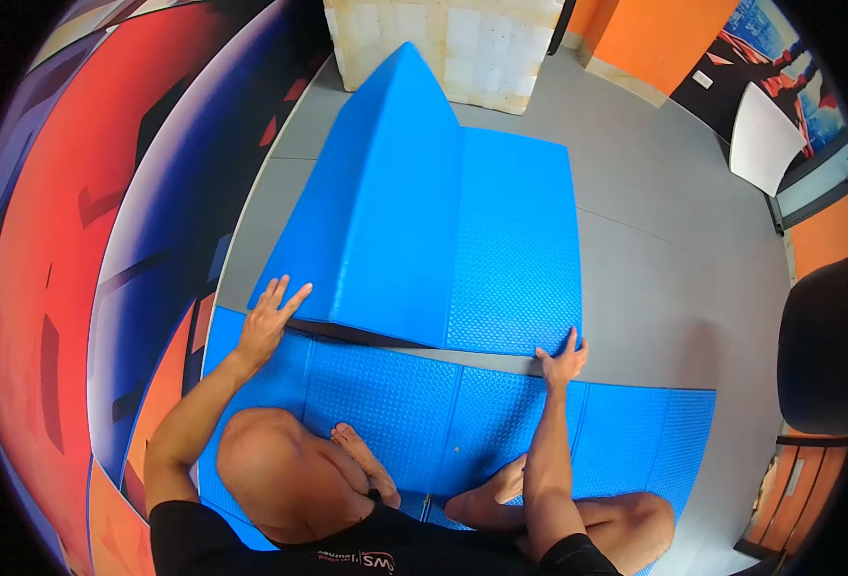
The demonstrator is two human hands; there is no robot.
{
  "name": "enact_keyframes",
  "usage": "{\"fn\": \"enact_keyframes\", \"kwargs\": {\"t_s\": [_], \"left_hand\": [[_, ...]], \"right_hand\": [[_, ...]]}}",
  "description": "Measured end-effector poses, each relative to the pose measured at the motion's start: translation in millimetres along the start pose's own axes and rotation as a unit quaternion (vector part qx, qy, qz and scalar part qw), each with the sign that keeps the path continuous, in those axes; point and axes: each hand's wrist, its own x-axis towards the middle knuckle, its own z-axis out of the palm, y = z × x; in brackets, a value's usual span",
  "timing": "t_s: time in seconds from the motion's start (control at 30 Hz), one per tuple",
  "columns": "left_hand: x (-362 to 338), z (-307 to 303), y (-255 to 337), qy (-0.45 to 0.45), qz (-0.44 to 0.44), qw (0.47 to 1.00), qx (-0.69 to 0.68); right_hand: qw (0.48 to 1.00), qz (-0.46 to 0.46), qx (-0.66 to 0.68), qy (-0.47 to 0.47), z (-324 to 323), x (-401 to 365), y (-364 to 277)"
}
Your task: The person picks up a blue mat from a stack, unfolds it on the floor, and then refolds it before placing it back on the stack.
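A blue folding foam mat (515, 240) stands partly folded ahead of me, two of its panels raised into a peaked ridge and its right panel lying low with a textured surface. My left hand (268, 317) rests with spread fingers on the smooth left panel, close to the near edge. At the near right corner, my right hand (564, 363) has its fingers curled on the mat's edge. A second blue textured mat (386, 389) is spread on the floor beneath my legs, and a narrow gap shows between the two mats near the right hand.
Grey floor (654, 259) extends to the right. A whitish foam block (491, 58) stands behind the ridge. The left side has a colourful printed wall (49, 250). At right are a black chair (818, 346) and a white curved panel (765, 139).
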Motion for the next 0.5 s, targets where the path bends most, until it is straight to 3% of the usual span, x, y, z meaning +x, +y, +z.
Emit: {"fn": "enact_keyframes", "kwargs": {"t_s": [0.2,0.33,0.43,0.5], "left_hand": [[-31.3,54.7,-56.0,-0.076,-0.114,0.984,0.113],[-39.3,90.5,-83.4,-0.111,-0.149,0.977,0.106],[-46.6,114.0,-91.6,-0.167,-0.148,0.965,0.137],[-45.3,130.9,-95.6,-0.216,-0.155,0.953,0.147]], "right_hand": [[0.998,0.010,0.043,0.049,-8.4,1.9,24.5],[0.991,0.013,0.120,0.065,-16.7,11.7,37.7],[0.906,0.100,0.396,0.106,-16.3,24.1,53.1],[0.816,0.146,0.557,0.057,-30.0,32.4,59.7]]}}
